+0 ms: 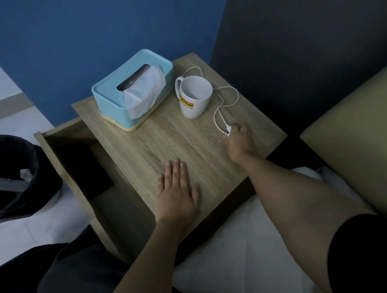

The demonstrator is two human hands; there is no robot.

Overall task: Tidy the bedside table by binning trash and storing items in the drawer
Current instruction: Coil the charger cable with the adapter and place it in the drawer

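A wooden bedside table (163, 140) carries a light blue tissue box (133, 90), a white mug (194, 98) with a yellow label, and a white charging cable (227, 94) that loops behind and beside the mug. My right hand (238, 138) is closed on the cable's near end, by its small white plug, at the table's right side. My left hand (177, 189) lies flat and open on the tabletop near the front edge. The drawer (68, 160) stands pulled out to the left, with a dark flat item (88, 168) inside.
A black bin (10, 176) with crumpled trash inside stands on the floor left of the drawer. A tan headboard or cushion (368, 145) and white bedding (247, 248) lie to the right and below. A blue wall is behind the table.
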